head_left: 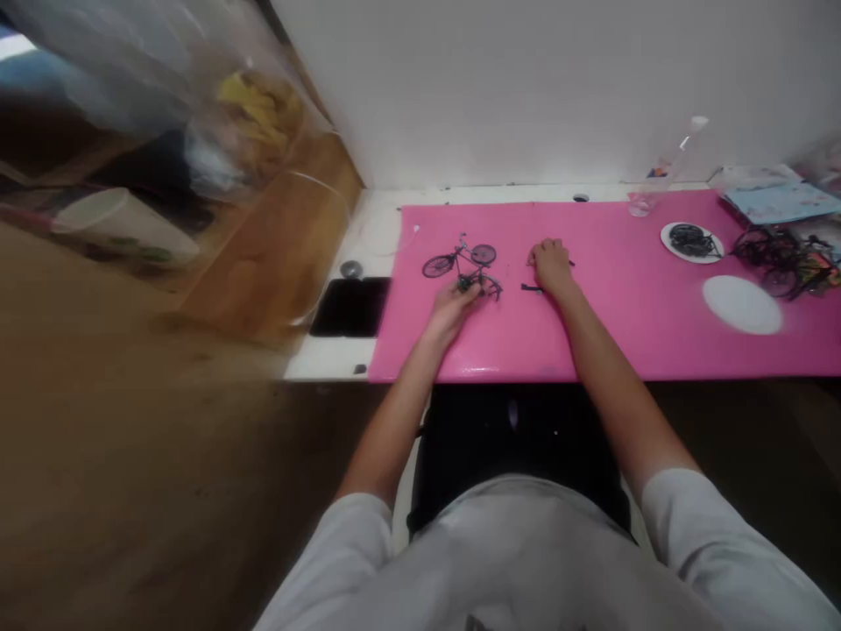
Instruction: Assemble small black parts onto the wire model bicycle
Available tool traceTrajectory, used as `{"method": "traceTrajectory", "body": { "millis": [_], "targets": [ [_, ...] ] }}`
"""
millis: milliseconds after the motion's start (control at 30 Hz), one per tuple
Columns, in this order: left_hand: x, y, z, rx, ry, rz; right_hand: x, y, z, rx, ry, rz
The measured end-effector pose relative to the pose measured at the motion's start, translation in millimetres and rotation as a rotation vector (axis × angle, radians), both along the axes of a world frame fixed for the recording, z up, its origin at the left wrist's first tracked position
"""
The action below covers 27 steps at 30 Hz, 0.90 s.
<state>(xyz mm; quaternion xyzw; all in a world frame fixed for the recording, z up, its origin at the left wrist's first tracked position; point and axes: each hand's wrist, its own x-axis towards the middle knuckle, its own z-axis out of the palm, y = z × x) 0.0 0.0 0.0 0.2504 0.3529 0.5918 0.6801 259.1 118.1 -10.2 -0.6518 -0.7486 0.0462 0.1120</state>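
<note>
My left hand [456, 304] grips a small dark model bicycle [464, 255] near its rear end, with thumb and fingers closed around it. One spoked wheel points left, and a loose-looking round wheel [484, 254] shows at the upper right of the frame. To the right, my right hand [550, 261] is on the pink mat [499, 342], its fingers bent down and pressed together. A thin dark piece [531, 287] lies just below those fingers. Whatever the fingertips hold, if anything, is hidden.
At the right are a white plate of black wheels [670, 237], a white disc [742, 305], and a pile of dark model bicycles [781, 263]. A clear bottle [670, 171] stands by the wall. A black phone-like slab [348, 307] lies left of the mat.
</note>
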Motion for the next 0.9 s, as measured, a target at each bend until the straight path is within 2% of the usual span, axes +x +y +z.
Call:
{"method": "traceTrajectory", "body": {
  "millis": [167,367,667,900],
  "targets": [
    [-1.7,0.5,-1.8,-0.004,0.013,0.0,1.9,1.0,-4.5,0.02,0.046,0.011],
    [-2.3,0.3,-0.3,-0.008,0.038,-0.004,10.2,3.9,-1.5,0.011,0.164,0.033],
    [0.2,0.0,3.8,-0.071,0.043,0.02,15.1,7.2,-8.2,0.059,0.158,0.043],
    [0.5,0.2,1.6,-0.02,0.026,0.003,12.5,7.5,-9.9,0.052,0.12,0.069]
  ]
}}
